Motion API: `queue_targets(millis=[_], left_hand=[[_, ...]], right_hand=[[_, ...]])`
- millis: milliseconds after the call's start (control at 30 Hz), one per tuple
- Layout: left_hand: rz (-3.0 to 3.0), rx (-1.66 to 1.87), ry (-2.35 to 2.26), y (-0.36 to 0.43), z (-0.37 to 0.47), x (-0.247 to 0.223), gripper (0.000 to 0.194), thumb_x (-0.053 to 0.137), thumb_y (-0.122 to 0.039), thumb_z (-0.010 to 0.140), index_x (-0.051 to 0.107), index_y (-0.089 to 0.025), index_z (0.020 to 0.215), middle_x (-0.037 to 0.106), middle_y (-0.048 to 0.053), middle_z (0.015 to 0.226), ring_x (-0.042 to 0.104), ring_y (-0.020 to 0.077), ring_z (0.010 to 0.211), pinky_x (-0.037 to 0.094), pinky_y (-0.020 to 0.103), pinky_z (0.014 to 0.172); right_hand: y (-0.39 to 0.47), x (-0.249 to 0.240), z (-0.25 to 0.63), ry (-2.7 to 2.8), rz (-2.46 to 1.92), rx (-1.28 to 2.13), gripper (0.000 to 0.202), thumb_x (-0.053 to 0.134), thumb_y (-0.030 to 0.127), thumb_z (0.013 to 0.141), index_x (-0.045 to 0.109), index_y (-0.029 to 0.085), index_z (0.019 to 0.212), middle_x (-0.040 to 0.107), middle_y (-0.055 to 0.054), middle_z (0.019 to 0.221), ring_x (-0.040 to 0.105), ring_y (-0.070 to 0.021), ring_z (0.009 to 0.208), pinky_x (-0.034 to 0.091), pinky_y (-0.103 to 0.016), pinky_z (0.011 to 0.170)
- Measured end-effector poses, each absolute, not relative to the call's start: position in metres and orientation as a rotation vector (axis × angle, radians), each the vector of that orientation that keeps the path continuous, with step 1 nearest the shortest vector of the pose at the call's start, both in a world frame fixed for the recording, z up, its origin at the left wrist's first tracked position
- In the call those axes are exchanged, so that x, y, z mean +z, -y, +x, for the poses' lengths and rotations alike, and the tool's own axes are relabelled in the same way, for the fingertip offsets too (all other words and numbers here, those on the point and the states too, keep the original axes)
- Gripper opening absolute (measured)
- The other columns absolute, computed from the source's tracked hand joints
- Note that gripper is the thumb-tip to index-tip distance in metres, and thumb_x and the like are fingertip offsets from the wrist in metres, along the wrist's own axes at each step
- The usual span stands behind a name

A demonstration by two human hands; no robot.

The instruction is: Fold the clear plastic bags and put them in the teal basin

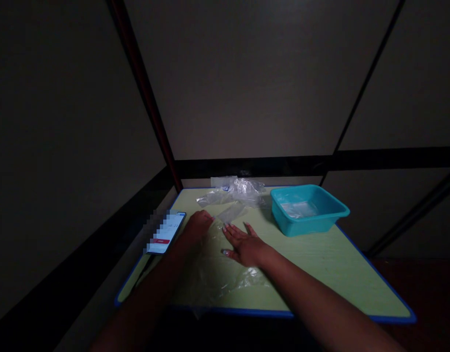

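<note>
A clear plastic bag [219, 274] lies spread over the near left part of the table, its lower end hanging slightly past the front edge. My left hand [200, 223] is closed at the bag's far left corner, fingers curled in and pinching the film there. Flat on the bag's right side rests my right hand [246, 247], open, with its fingers and thumb apart. Just beyond both hands, a strip of clear plastic [232, 212] reaches toward a crumpled heap of clear plastic bags [243, 188] at the table's back edge.
A turquoise plastic basin [309, 226] stands at the back right, with clear plastic [300, 209] inside. Along the left edge lies a phone [168, 232] with a lit screen, a dark cable beside it. The pale green table [342, 278] has a blue rim. Panelled walls rise behind and left.
</note>
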State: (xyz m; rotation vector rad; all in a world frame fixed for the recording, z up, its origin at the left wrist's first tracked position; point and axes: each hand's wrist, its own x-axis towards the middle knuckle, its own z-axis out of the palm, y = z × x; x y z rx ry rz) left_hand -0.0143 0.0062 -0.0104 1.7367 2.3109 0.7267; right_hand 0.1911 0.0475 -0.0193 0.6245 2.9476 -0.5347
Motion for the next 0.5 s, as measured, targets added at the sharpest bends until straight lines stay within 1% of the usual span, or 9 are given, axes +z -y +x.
queue_targets(millis=[33,67,100,167,233,333,400,500], left_hand=[[1.720,0.729,-2.324,-0.014,-0.016,-0.012,0.009,0.055,-0.024,0.079,0.059,-0.017,0.074,0.064,0.005,0.079,0.059,0.0194,0.081,0.044,0.033,0.078],[1.713,0.733,-2.326,-0.019,-0.016,-0.015,0.007,0.062,-0.023,0.073,0.058,-0.017,0.072,0.063,0.004,0.077,0.058,0.0197,0.081,0.043,0.033,0.080],[1.712,0.740,-2.319,-0.024,-0.015,-0.018,0.012,0.067,-0.022,0.067,0.057,-0.018,0.071,0.062,0.003,0.076,0.058,0.0200,0.083,0.042,0.034,0.082],[1.720,0.765,-2.280,-0.027,-0.012,-0.024,0.018,0.071,-0.019,0.061,0.054,-0.018,0.066,0.060,0.001,0.073,0.056,0.0201,0.084,0.040,0.034,0.084],[1.724,0.792,-2.210,-0.027,-0.011,-0.029,0.019,0.070,-0.018,0.059,0.051,-0.019,0.061,0.058,0.000,0.069,0.056,0.0189,0.080,0.040,0.033,0.082],[1.700,0.841,-2.079,-0.022,-0.014,-0.031,0.017,0.065,-0.020,0.062,0.049,-0.019,0.058,0.056,-0.002,0.063,0.054,0.0156,0.068,0.042,0.028,0.068],[1.662,0.883,-1.998,-0.019,-0.019,-0.030,0.015,0.062,-0.026,0.065,0.050,-0.019,0.062,0.056,-0.003,0.062,0.053,0.0143,0.062,0.040,0.025,0.059],[1.606,0.936,-1.895,-0.015,-0.026,-0.027,0.017,0.061,-0.032,0.064,0.053,-0.018,0.068,0.058,-0.003,0.062,0.054,0.0138,0.060,0.040,0.024,0.055]], right_hand=[[-0.046,-0.019,0.190,-2.930,0.618,-0.540,0.076,0.025,0.060,0.093,0.007,0.016,0.151,0.003,-0.010,0.156,0.002,-0.0238,0.144,-0.009,-0.058,0.110],[-0.045,-0.019,0.190,-2.919,0.612,-0.544,0.077,0.025,0.062,0.092,0.005,0.017,0.151,0.001,-0.009,0.156,-0.001,-0.0240,0.144,-0.010,-0.058,0.109],[-0.045,-0.019,0.189,-2.910,0.608,-0.547,0.077,0.025,0.063,0.091,0.004,0.019,0.151,-0.001,-0.008,0.156,-0.003,-0.0242,0.144,-0.011,-0.059,0.108],[-0.045,-0.019,0.189,-2.902,0.605,-0.552,0.078,0.026,0.065,0.090,0.003,0.021,0.151,-0.004,-0.007,0.156,-0.007,-0.0246,0.144,-0.013,-0.061,0.107],[-0.045,-0.020,0.190,-2.903,0.612,-0.561,0.079,0.026,0.067,0.089,0.002,0.024,0.151,-0.006,-0.006,0.156,-0.009,-0.0245,0.143,-0.014,-0.062,0.105],[-0.046,-0.019,0.190,-2.890,0.625,-0.591,0.079,0.026,0.069,0.088,0.001,0.027,0.151,-0.007,-0.005,0.156,-0.011,-0.0242,0.143,-0.014,-0.062,0.105],[-0.046,-0.018,0.191,-2.865,0.628,-0.612,0.079,0.024,0.070,0.088,0.002,0.027,0.151,-0.007,-0.005,0.156,-0.012,-0.0242,0.143,-0.014,-0.062,0.105],[-0.046,-0.014,0.191,-2.840,0.629,-0.631,0.080,0.024,0.071,0.087,0.006,0.027,0.151,-0.007,-0.005,0.156,-0.012,-0.0243,0.143,-0.012,-0.062,0.106]])
